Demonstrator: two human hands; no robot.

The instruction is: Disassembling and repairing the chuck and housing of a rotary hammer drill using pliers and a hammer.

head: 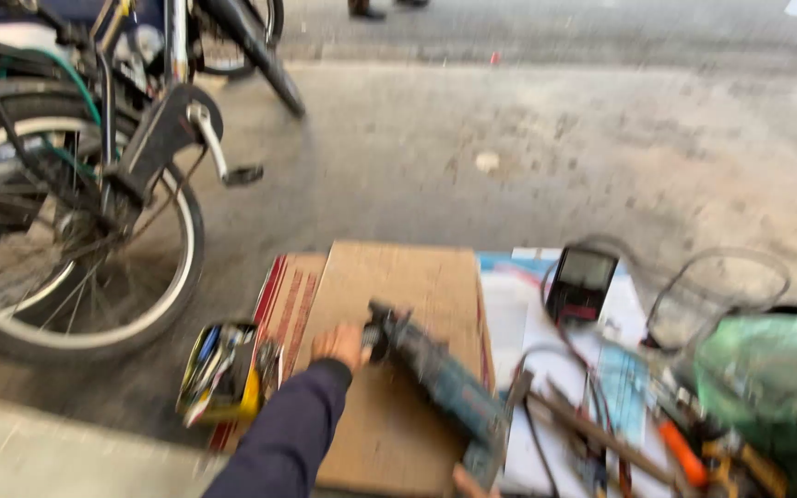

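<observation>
Left hand (339, 346), fingers curled around the head of a blue power tool (440, 378) lying on a cardboard sheet (398, 277) (the right hand (472, 481) barely shows, grip unclear); a firm two-handed hold would steady it.

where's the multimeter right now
In the head view, the multimeter lies right of centre on the white sheet, just right of the cardboard and beyond the power tool.
</observation>
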